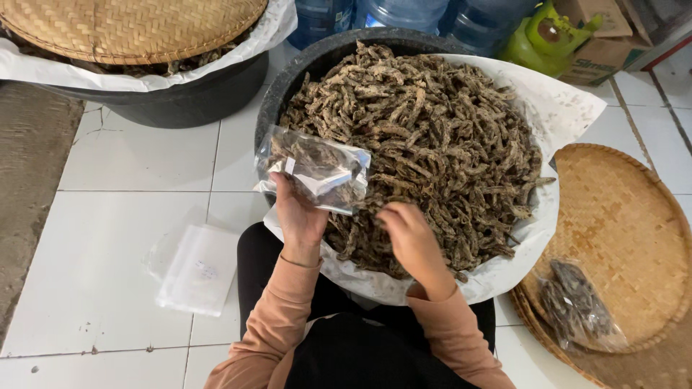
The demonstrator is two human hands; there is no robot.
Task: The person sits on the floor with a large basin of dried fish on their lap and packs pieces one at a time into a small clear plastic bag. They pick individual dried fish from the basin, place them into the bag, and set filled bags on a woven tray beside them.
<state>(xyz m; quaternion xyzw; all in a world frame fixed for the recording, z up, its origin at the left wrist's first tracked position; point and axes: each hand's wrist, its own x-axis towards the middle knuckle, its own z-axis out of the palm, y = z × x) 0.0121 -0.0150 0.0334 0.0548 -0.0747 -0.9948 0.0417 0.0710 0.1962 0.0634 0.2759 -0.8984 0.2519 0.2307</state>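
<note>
White floor tiles (108, 238) carry the whole work area. Your left hand (299, 216) has its fingers closed on a clear bag (317, 171), partly filled, held over the near-left rim of the black tub (303, 61), long axis running left to right. Your right hand (407, 234), just right of the bag and nearer the heap, curls its fingertips into the dried snack sticks (432, 137); whether they pinch any, you cannot tell. A filled bag (577, 302) lies on the woven tray (627, 216); empty bags (198, 266) lie at your left.
</note>
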